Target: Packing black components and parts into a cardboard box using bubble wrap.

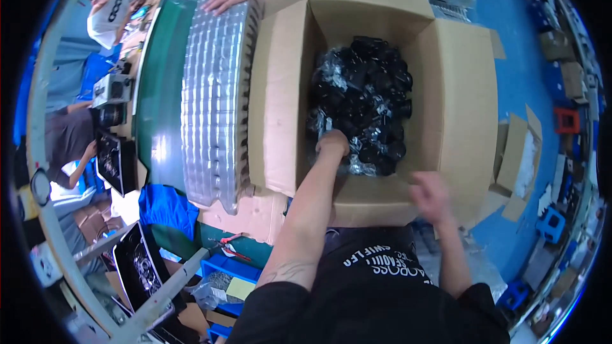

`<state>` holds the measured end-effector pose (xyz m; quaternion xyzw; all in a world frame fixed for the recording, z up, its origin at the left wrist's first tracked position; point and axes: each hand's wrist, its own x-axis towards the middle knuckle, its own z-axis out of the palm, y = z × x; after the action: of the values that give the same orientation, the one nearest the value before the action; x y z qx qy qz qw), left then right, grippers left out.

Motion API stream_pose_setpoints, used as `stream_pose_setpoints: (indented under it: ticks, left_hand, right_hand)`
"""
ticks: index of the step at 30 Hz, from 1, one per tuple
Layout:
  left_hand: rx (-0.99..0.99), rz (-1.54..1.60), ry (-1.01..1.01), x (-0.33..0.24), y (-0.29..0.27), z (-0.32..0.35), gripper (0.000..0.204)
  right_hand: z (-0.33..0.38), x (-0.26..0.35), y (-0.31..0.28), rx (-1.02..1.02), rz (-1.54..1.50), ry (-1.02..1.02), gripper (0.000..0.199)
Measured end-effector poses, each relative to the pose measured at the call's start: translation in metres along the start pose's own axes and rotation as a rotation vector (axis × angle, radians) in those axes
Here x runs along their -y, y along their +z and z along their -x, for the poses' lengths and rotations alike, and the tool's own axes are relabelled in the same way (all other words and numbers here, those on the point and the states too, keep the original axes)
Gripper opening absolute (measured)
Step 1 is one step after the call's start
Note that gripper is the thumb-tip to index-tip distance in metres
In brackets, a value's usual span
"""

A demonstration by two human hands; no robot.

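Many rounded black parts (376,76) look stiff, best taken side-on; whether left hand (333,143) or right hand (432,196) grips any is unclear.

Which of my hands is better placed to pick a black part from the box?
Probably your left hand: it's inside the cardboard box, down at the black parts; your right hand is by the near-right corner.

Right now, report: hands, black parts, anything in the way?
Left hand in carton, at black parts; grip unclear. Right hand blurred, by carton's near right corner. Possible obstruction: clear plastic among parts.
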<state>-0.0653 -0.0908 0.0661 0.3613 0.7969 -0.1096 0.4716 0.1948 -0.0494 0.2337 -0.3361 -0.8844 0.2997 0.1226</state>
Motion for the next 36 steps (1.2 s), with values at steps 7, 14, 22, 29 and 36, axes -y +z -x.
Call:
stream_pose_setpoints:
  ticks: [7, 14, 22, 29, 36]
  left_hand:
    - [-0.475, 0.308, 0.058, 0.044, 0.080, -0.060, 0.029]
    - [-0.275, 0.282, 0.053, 0.023, 0.009, -0.010, 0.020]
    - [-0.412, 1.190, 0.368, -0.006, -0.031, 0.070, 0.003]
    - [-0.189, 1.229, 0.573, -0.025, -0.025, 0.053, 0.018]
    - [-0.193, 1.295, 0.477, -0.057, -0.007, 0.017, 0.022]
  right_hand:
    - [-0.049, 0.019, 0.059, 0.709, -0.206, 0.282, 0.034]
    - [-0.099, -0.045, 0.122, 0.779, -0.690, 0.860, 0.038]
    - [-0.125, -0.037, 0.102, 0.367, -1.822, 1.147, 0.039]
    - [-0.127, -0.040, 0.079, 0.734, -1.193, 0.691, 0.035]
    - [-0.118, -0.060, 0.091, 0.166, -0.544, 0.332, 0.028]
